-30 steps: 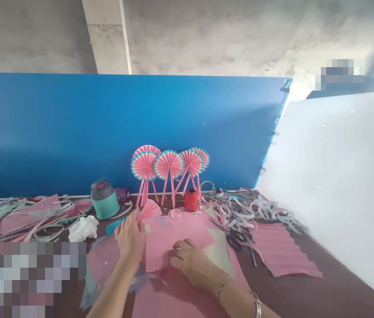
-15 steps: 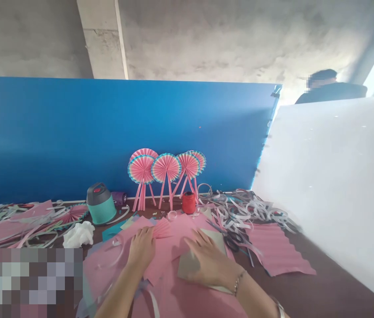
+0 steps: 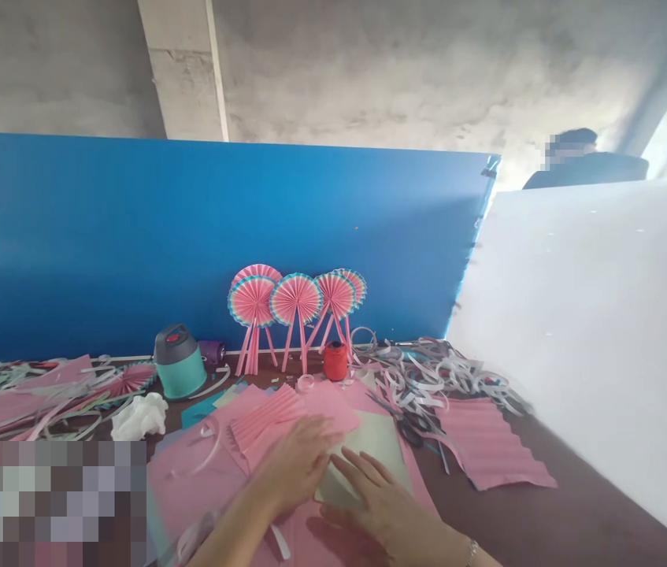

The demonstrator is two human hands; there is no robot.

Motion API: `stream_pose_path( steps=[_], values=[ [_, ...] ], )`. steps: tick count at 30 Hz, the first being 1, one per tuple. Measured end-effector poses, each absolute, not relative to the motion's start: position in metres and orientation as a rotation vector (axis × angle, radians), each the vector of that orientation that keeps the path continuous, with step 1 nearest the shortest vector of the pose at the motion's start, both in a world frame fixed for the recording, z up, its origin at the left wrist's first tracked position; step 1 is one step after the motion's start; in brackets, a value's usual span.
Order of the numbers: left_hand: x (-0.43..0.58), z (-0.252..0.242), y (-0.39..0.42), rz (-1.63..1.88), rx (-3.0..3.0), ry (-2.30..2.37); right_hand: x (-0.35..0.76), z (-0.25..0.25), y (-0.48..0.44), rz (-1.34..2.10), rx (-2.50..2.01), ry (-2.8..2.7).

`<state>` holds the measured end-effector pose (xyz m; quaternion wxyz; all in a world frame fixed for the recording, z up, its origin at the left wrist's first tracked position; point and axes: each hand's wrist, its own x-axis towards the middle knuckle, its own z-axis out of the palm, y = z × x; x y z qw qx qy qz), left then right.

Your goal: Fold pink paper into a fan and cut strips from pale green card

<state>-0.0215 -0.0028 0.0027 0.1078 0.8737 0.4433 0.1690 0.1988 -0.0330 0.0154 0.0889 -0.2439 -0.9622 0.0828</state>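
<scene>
My left hand (image 3: 296,465) lies over the pink paper at the left edge of a pale green sheet (image 3: 389,437), its fingers reaching forward and right. On that same sheet rests my right hand (image 3: 377,508), palm down with the fingers spread. Beneath both hands is a stack of pink paper (image 3: 191,457). A pleated pink piece of paper (image 3: 268,417) sits just beyond my left wrist. White paper strips curl near my left forearm.
Pink round paper fans (image 3: 296,299) stand against a blue partition (image 3: 102,236). Near them are a red spool (image 3: 335,362) and a teal container (image 3: 181,370). Scissors (image 3: 409,429), paper strips (image 3: 439,374) and a creased pink sheet (image 3: 492,445) lie right. A person is behind the white partition (image 3: 593,315).
My left hand has moved right and nearer, off the pleated pink paper, which now shows more fully and farther left. My right hand has slid back toward me, uncovering more pale green sheet.
</scene>
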Motion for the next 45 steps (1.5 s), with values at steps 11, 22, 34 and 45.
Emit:
stream_pose_path(
  steps=[11, 22, 34, 45],
  values=[
    [-0.026, 0.003, -0.001, 0.323, 2.351, 1.568, 0.198, -0.002, -0.041, 0.014, -0.564, -2.861],
    [-0.026, 0.003, -0.002, 0.318, 2.346, 1.554, 0.189, -0.03, -0.043, -0.349, -0.553, -2.815],
    [-0.031, 0.001, 0.001, 0.352, 2.321, 1.556, 0.178, -0.039, -0.049, -0.626, -0.66, -2.552],
    [-0.031, 0.004, 0.0, 0.379, 2.265, 1.56, 0.19, -0.008, -0.05, -0.283, -0.948, -2.619]
  ],
)
